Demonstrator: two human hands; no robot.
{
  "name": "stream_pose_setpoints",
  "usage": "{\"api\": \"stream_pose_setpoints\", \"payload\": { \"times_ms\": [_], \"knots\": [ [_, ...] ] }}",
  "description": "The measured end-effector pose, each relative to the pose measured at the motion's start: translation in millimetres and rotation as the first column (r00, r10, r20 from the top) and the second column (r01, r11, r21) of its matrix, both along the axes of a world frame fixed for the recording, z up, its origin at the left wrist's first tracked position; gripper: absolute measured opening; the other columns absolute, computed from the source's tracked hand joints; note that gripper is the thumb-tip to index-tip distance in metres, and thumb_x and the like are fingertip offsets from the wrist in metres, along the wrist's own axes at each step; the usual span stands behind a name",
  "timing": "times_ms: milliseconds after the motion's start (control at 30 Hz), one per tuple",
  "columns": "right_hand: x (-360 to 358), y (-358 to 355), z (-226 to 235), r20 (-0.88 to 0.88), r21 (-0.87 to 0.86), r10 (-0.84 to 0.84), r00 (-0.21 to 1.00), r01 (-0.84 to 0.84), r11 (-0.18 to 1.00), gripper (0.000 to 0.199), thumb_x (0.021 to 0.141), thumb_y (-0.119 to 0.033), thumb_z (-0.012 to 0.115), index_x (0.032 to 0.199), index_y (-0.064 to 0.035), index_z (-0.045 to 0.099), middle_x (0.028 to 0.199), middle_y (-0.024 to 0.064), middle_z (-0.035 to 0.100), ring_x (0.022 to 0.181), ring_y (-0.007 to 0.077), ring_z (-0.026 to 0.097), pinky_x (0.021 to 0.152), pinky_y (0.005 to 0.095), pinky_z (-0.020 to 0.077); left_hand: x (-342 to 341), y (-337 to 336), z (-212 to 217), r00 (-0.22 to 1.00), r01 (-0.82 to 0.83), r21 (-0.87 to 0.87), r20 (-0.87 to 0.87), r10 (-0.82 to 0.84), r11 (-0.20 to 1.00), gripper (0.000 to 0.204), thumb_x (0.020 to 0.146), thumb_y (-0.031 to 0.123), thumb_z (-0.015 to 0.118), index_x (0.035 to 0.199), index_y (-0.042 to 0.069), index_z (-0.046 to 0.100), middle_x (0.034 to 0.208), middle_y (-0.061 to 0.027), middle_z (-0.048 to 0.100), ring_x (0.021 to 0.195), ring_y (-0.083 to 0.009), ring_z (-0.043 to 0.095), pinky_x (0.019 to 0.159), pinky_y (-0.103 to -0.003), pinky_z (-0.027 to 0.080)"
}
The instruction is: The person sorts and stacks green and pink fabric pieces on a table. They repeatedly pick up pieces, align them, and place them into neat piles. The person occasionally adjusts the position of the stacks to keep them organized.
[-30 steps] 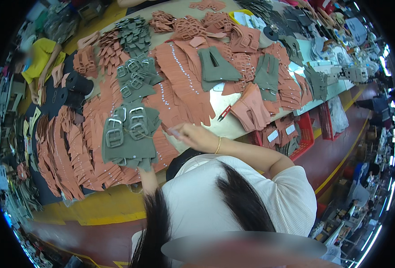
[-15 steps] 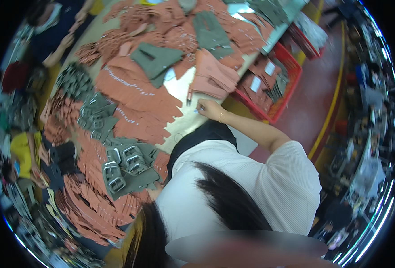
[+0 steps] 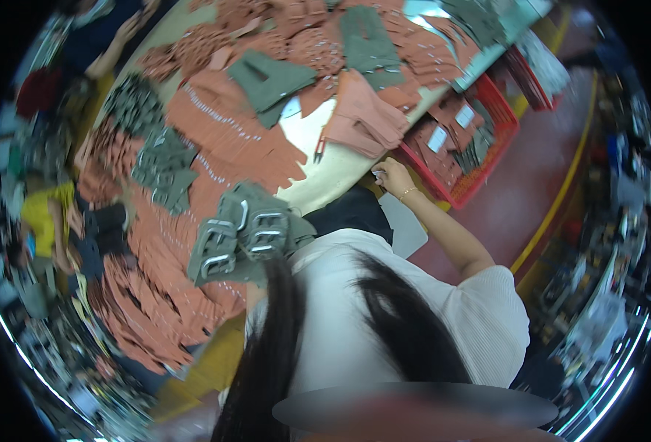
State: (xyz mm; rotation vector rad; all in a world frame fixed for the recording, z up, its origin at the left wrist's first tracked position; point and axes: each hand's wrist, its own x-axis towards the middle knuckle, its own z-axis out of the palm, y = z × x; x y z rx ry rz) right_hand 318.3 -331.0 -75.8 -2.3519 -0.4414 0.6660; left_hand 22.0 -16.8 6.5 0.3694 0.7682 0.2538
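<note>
Against my front, over the table's near edge, is a bundle of grey-green fabric pieces [image 3: 246,230] with shiny curved edges. My left hand is under it; only a bit of my left forearm [image 3: 255,295] shows beside my hair, and the fingers are hidden. The bundle moves with that arm. My right hand [image 3: 395,177], a gold bracelet at its wrist, is off the table edge, finger and thumb pinched on a small white thing [image 3: 377,174] too small to name. Close by lie folded salmon pieces [image 3: 366,118] and a slim red-and-black tool [image 3: 319,151].
Piles of salmon fabric pieces [image 3: 222,121] spread over the table. Grey-green stacks [image 3: 162,166] lie among them. At my right stands a red crate [image 3: 508,136] with more pieces. A person in yellow [image 3: 42,214] and another person's arms [image 3: 123,37] are across the table.
The grey-green bundle has come up and toward my right with my left arm, off the salmon pieces. My right hand has moved right, away from the table top. The view has shifted.
</note>
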Motion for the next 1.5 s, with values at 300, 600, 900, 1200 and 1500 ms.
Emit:
{"api": "stream_pose_setpoints", "payload": {
  "times_ms": [300, 600, 900, 1200, 1500],
  "knots": [
    [-12.6, 116.0, 27.3, -0.152, 0.191, 0.41, 0.899, -0.38, 0.905, 0.014, 0.087, 0.004, 0.047, 0.092, 0.0077, 0.06, 0.092, 0.0113, 0.053, 0.08, 0.0229, 0.069, 0.066, 0.0265, 0.0564, 1.1, -31.1, 18.1, 0.902, -0.226, -0.099, 0.355, 0.246, 0.969, 0.042, 0.087, 0.032, 0.049, 0.12, 0.006, 0.047, 0.114, -0.0106, 0.054, 0.103, -0.0219, 0.055, 0.092, -0.036, 0.046],
    [-111.3, 242.9, -17.1, -0.023, 0.219, 0.967, 0.252, -0.943, 0.251, 0.023, 0.077, -0.02, 0.058, 0.088, -0.0011, 0.065, 0.08, 0.0232, 0.063, 0.076, 0.0375, 0.063, 0.066, 0.041, 0.0485, -83.7, -85.4, 29.4, 0.565, -0.685, -0.177, 0.482, 0.67, 0.706, 0.036, 0.089, 0.026, 0.05, 0.118, 0.005, 0.049, 0.11, -0.0098, 0.057, 0.1, -0.0207, 0.057, 0.09, -0.034, 0.048],
    [-349.1, 292.5, -50.1, -0.28, 0.448, 0.94, -0.194, -0.893, -0.051, 0.034, 0.077, -0.027, 0.063, 0.104, -0.0055, 0.062, 0.087, 0.0183, 0.066, 0.081, 0.0338, 0.064, 0.071, 0.04, 0.0487, -196.0, -209.1, -37.0, 0.275, -0.954, -0.058, 0.211, 0.938, 0.293, 0.04, 0.091, 0.027, 0.048, 0.126, 0.006, 0.046, 0.119, -0.0103, 0.053, 0.107, -0.0217, 0.054, 0.093, -0.036, 0.046],
    [-343.2, 304.3, 45.6, -0.81, 0.584, 0.374, -0.451, -0.569, 0.579, 0.067, 0.088, -0.047, 0.054, 0.139, -0.0077, 0.032, 0.136, 0.0118, 0.04, 0.119, 0.0238, 0.047, 0.098, 0.0393, 0.0407, -226.8, -183.7, -19.8, 0.484, -0.871, -0.013, 0.156, 0.861, 0.492, 0.044, 0.091, 0.028, 0.049, 0.129, 0.006, 0.044, 0.124, -0.0108, 0.051, 0.111, -0.023, 0.052, 0.095, -0.037, 0.046],
    [-147.1, 248.4, 109.2, -0.702, 0.711, 0.692, -0.167, -0.206, 0.672, 0.092, 0.078, -0.037, 0.072, 0.145, -0.0168, 0.013, 0.14, 0.0074, 0.031, 0.128, 0.0209, 0.035, 0.101, 0.039, 0.0374, -84.0, -41.6, 11.1, 0.906, -0.287, 0.022, 0.331, 0.264, 0.958, 0.047, 0.091, 0.029, 0.049, 0.131, 0.007, 0.043, 0.129, -0.0112, 0.049, 0.115, -0.0244, 0.051, 0.096, -0.039, 0.045]
  ]
}}
